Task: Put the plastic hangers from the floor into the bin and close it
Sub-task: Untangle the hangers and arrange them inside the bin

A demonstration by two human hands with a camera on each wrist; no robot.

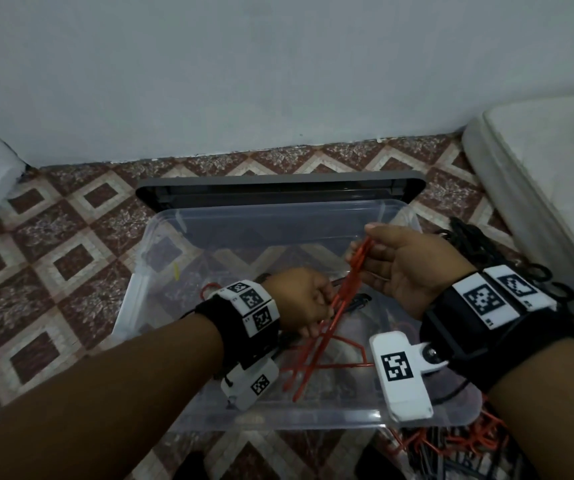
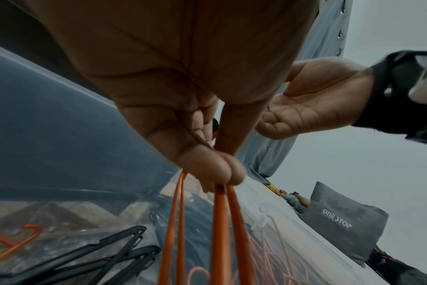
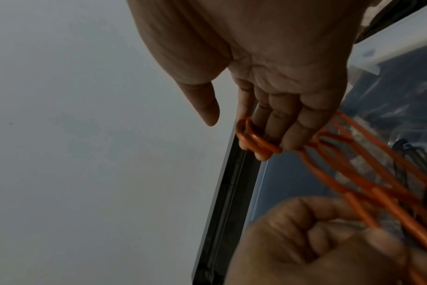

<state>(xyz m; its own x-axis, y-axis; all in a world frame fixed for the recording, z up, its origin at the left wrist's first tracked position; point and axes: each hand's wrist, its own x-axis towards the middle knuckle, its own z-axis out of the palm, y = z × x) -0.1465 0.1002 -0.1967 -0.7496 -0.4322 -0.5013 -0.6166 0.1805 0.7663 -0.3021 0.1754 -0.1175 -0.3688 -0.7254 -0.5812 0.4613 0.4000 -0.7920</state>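
Over the clear plastic bin [image 1: 278, 417] I hold a bundle of red plastic hangers [image 1: 334, 306]. My left hand [image 1: 316, 306] grips the bundle at its middle, fingers curled round the bars [image 2: 219, 221]. The right hand [image 1: 375, 251] is higher and to the right, palm turned up. Its fingers are fairly straight, the thumb stands apart, and the hangers' hooks [image 3: 254, 140] hang over those fingers. The bundle's lower ends reach down into the bin. Black hangers [image 2: 110, 250] and a red hanger [image 2: 20, 237] lie on the bin's bottom.
The dark grey lid [image 1: 278, 188] lies behind the bin near the wall. Black hangers [image 1: 479, 244] are piled on the tiled floor right of the bin, and red and black ones [image 1: 469, 441] lie at the near right. A white mattress [image 1: 538, 168] borders the right side.
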